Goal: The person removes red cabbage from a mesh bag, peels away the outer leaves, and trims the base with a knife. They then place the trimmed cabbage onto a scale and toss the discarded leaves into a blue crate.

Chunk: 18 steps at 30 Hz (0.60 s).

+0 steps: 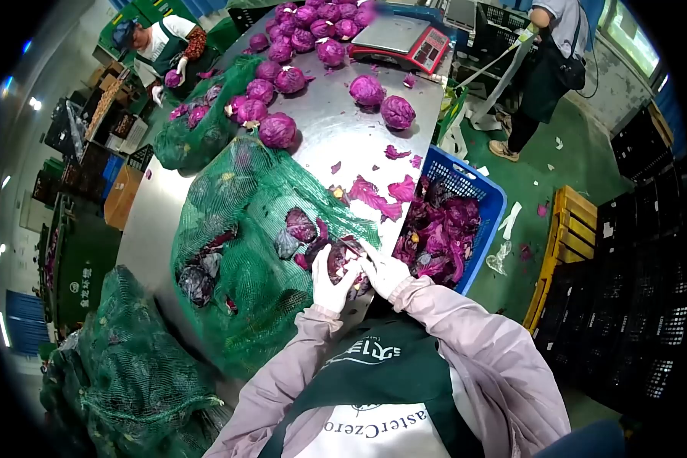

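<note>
Both my hands wear white gloves and meet at the near edge of the metal table (320, 158). Between them is a red cabbage (343, 256), partly covered by my fingers. My left hand (332, 278) is closed around its near left side. My right hand (383, 271) grips the right side, fingertips on the outer leaves. Just left lies a green mesh bag (240, 202), opened out, with dark red cabbages (301, 224) in and on it. Torn purple leaves (370, 195) are scattered beyond my hands.
A blue crate (498, 195) of cabbage leaves stands at the table's right. Trimmed cabbages (278, 130) pile toward the far end, near a red scale (424, 52). Full mesh bags (130, 366) sit at lower left. Two other people are beyond the table. Black crates (618, 252) are stacked right.
</note>
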Motion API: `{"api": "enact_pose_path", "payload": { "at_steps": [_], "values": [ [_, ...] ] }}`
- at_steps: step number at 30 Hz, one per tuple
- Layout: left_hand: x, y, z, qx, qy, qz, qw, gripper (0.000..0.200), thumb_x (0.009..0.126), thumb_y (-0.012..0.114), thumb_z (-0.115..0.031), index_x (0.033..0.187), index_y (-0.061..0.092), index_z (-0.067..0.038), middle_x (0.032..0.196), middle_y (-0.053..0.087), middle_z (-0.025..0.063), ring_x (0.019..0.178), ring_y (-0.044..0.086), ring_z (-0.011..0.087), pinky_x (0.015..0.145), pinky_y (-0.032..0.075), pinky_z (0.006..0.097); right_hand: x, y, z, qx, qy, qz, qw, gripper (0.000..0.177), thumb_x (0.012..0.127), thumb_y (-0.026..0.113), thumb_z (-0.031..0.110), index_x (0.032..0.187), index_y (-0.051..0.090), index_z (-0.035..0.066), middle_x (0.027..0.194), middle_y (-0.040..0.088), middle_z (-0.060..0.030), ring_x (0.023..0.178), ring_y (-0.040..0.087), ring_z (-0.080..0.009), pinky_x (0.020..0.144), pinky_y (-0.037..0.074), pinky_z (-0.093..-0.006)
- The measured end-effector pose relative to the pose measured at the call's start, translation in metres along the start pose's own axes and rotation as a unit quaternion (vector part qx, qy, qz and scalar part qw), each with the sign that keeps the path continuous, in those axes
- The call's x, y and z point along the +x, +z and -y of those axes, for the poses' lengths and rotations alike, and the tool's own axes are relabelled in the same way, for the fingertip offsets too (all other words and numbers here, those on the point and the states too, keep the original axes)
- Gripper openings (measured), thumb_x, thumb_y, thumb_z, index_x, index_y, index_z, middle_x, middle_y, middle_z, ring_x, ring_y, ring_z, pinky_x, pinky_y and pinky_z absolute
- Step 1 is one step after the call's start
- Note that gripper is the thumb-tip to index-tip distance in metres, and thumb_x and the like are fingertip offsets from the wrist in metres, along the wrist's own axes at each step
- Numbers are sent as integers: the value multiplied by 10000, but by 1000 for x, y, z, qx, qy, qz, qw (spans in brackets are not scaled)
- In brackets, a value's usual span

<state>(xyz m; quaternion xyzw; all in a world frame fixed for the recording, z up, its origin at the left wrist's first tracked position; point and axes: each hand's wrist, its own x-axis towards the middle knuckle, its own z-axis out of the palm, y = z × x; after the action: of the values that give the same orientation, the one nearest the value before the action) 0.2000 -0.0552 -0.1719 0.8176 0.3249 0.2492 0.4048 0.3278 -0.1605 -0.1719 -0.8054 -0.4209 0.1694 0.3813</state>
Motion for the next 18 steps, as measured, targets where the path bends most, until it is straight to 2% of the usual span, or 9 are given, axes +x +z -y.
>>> {"api": "enact_pose_path", "payload": {
  "at_steps": [3,4,7,8,11,13,15,17,18],
  "values": [
    [4,6,-8,-14,-49,-38,998,714,777,749,-321,1347,438,-25,1296,463,198,1197,460,314,1025,369,393,13,10,-11,-33,-8,-14,999,409,953,463,380,1298,507,164,980,672,-127,822,652,-311,721,530,-376],
    [5,6,-10,-13,-60,-39,997,710,775,750,-323,1343,445,-27,1292,467,198,1198,459,314,1026,367,392,17,30,-37,-149,-131,-44,979,346,953,460,361,1212,556,152,1072,641,-117,913,632,-296,760,523,-371],
    [9,6,-17,0,-63,-36,997,697,772,751,-319,1334,457,-32,1283,472,197,1199,456,316,1028,366,391,33,42,-53,-163,-36,-21,986,322,938,476,338,1168,573,134,1161,590,-118,994,595,-298,792,513,-376],
    [8,4,-18,10,-48,-30,998,691,773,750,-311,1333,456,-32,1283,469,195,1198,457,319,1028,366,393,36,2,-14,-45,93,43,994,317,911,511,328,1128,591,111,1162,589,-127,997,591,-323,807,504,-388],
    [-8,-1,-21,30,49,-9,998,630,790,736,-236,1311,449,-30,1281,444,188,1205,443,325,1028,363,399,50,-2,-65,-17,117,-24,993,288,867,557,300,1025,610,65,959,661,-178,887,626,-386,794,506,-428],
    [-24,-3,11,-17,62,-27,998,691,764,762,-252,1322,420,-31,1272,434,199,1190,448,334,1023,365,409,55,-2,-110,-35,221,-101,969,321,862,554,289,1085,595,61,919,662,-196,853,632,-393,775,507,-444],
    [-40,-16,19,-241,-101,-47,964,763,743,787,-264,1309,343,-12,1267,402,181,1145,443,269,982,377,394,57,-25,-150,-8,291,-106,951,521,878,556,392,1298,491,91,941,673,-204,879,644,-383,783,514,-438],
    [-55,-44,48,-53,-174,-49,982,769,739,789,-263,1296,327,-4,1249,385,178,1122,446,271,972,379,378,42,-59,-130,-34,307,-112,945,692,888,542,421,1445,275,108,925,673,-214,834,642,-406,748,515,-456],
    [-50,-50,32,81,-61,-77,992,796,731,794,-268,1308,319,6,1250,366,181,1115,450,295,980,377,380,35,-71,-99,-33,293,-99,950,726,895,527,433,1465,207,116,923,670,-220,828,643,-405,735,514,-465]
  ]
}}
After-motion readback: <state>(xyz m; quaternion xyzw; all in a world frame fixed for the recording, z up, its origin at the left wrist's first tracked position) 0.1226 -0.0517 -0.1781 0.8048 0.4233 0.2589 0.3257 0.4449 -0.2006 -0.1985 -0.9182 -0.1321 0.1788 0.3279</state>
